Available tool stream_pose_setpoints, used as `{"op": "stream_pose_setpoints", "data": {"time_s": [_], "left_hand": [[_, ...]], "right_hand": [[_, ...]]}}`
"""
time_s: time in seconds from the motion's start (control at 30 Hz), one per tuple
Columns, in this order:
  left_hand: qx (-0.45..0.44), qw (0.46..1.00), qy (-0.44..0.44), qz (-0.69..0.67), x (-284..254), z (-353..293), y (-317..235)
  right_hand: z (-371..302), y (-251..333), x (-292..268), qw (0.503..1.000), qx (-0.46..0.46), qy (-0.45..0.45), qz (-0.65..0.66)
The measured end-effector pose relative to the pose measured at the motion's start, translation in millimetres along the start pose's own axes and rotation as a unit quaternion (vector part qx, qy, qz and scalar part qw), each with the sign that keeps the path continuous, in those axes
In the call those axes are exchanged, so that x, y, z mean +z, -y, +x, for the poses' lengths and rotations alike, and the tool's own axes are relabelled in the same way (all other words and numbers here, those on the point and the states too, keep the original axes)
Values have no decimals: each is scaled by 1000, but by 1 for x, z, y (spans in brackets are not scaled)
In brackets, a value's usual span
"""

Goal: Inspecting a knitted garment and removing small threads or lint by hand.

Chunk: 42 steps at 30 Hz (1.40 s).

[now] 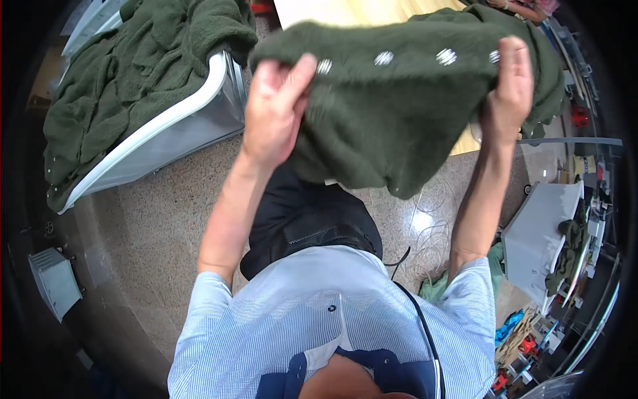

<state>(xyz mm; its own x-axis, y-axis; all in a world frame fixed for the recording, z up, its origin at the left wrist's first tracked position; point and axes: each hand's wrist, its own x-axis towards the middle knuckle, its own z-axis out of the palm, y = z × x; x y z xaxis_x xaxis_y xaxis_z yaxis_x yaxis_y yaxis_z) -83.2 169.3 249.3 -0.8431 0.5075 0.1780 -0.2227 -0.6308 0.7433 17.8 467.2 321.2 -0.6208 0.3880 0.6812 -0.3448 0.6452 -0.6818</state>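
Observation:
A dark green fleece piece [392,126] with a row of shiny round fasteners along its upper band is stretched between my hands in front of me. My left hand [274,113] grips its left end, thumb near the first fastener. At the other end my right hand [508,96] is closed on the band, next to the last fastener. The lower part hangs in loose folds over the near edge of the wooden table [352,12]. Whether it is a garment or a cover, I cannot tell.
To my left, a white cart [166,136] holds heaped dark green fleece [133,80]. More green fleece [545,73] lies at the table's right. A person's arm [531,12] shows far right. Another white cart [541,233] stands right; a pale bin [56,282] stands far left.

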Motion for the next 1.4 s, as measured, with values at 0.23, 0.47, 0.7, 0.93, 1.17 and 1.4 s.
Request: {"op": "stream_pose_setpoints", "data": {"time_s": [0.23, 0.47, 0.7, 0.93, 1.17, 1.4], "left_hand": [[117, 967, 224, 21, 60, 45, -47], [-312, 882, 294, 196, -50, -21, 60], [-278, 939, 130, 154, -103, -61, 60], [-259, 920, 96, 277, -111, -98, 81], [-182, 931, -10, 315, -92, -93, 91], [-195, 963, -109, 153, -99, -67, 106]], "right_hand": [[60, 77, -55, 985, 52, -164, 25], [35, -14, -96, 977, 150, -144, 57], [-46, -68, -150, 966, 229, -107, -62], [-83, -71, -153, 968, 195, -89, -132], [-124, -66, -159, 941, 337, 31, 0], [-152, -76, -174, 872, 441, 184, -105]]}}
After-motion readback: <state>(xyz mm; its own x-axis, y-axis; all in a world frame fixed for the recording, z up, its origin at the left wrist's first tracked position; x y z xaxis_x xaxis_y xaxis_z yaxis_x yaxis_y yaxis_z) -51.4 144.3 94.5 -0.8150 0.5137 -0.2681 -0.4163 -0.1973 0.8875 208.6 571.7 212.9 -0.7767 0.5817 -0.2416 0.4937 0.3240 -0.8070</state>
